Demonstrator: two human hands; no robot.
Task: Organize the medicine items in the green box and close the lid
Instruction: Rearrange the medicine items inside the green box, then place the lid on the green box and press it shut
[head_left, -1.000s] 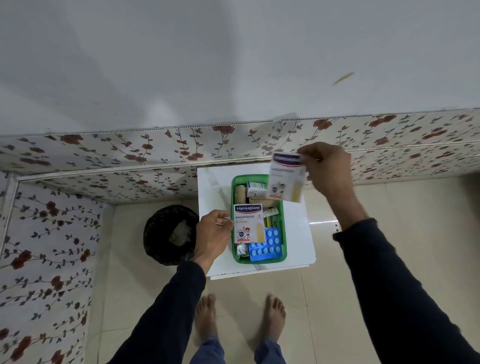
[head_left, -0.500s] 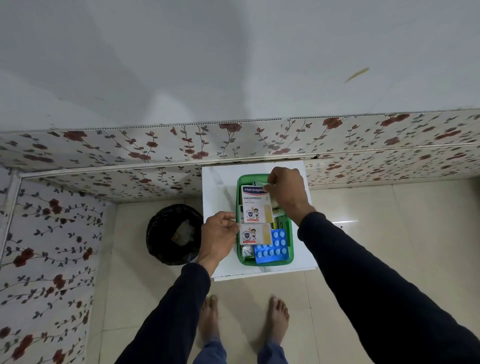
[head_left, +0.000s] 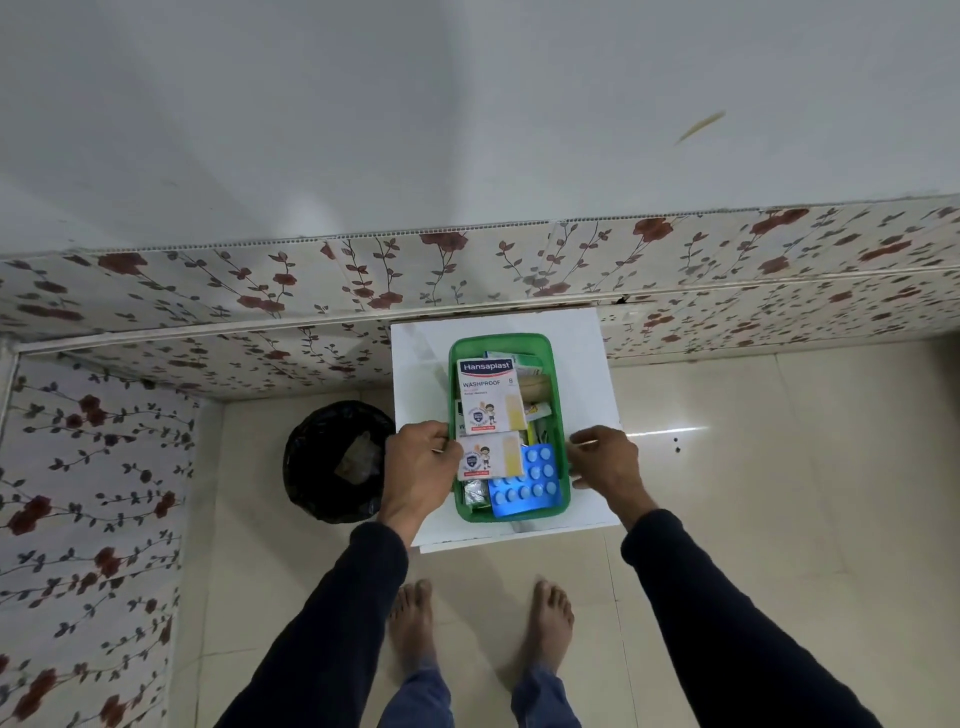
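Head view, looking down past my dark sleeves to my bare feet on the tiled floor. The green box (head_left: 509, 431) stands open on the white surface (head_left: 587, 374), which is set against a wall papered with red flowers. My left hand (head_left: 418, 467) rests at the box's left rim, fingers curled, its fingertips touching the edge of the lower plaster pack (head_left: 491, 456); whether it pinches the pack or the rim I cannot tell. My right hand (head_left: 602, 457) sits at the box's right rim, fingers bent loosely, touching or just beside the wall of the box; no item is seen in it, and a firm grip cannot be confirmed. Inside the box, an upper plaster pack (head_left: 485, 395), printed Hansaplast Washproof, lies flat over the far half, partly overlapping the lower pack. A blue blister sheet (head_left: 524, 483) of pale round tablets lies in the near right corner, and a silver foil strip (head_left: 474, 492) shows in the near left corner. A tan roll (head_left: 535, 387) and several small packets lie along the right side, too small to identify. A black waste bin (head_left: 337, 460) stands on the floor to the left of the surface.
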